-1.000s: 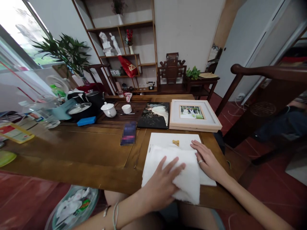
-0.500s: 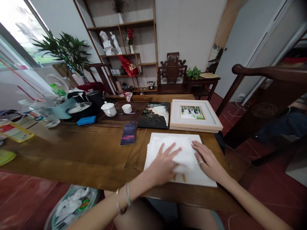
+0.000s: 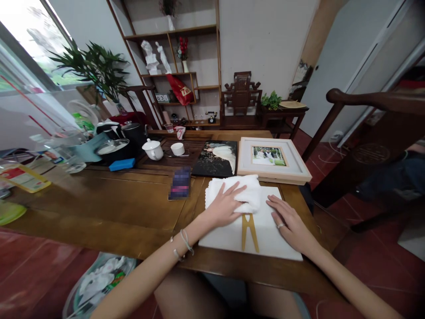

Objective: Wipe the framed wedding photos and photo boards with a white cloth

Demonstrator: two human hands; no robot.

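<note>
Left hand [image 3: 227, 204]: fingers apart, upon cloth [image 3: 251, 188].
Cloth: over far edge of white board [image 3: 215, 239]; may catch the gold piece [image 3: 245, 231].
Right hand [image 3: 289, 223]: flat on board; weak pressure could let board slide.

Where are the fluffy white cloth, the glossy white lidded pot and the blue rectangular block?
Fluffy white cloth [image 3: 252, 190]: head view, its uncovered right part.
Glossy white lidded pot [image 3: 153, 151]: head view, middle of its body.
Blue rectangular block [image 3: 122, 165]: head view, middle of its surface.
</note>
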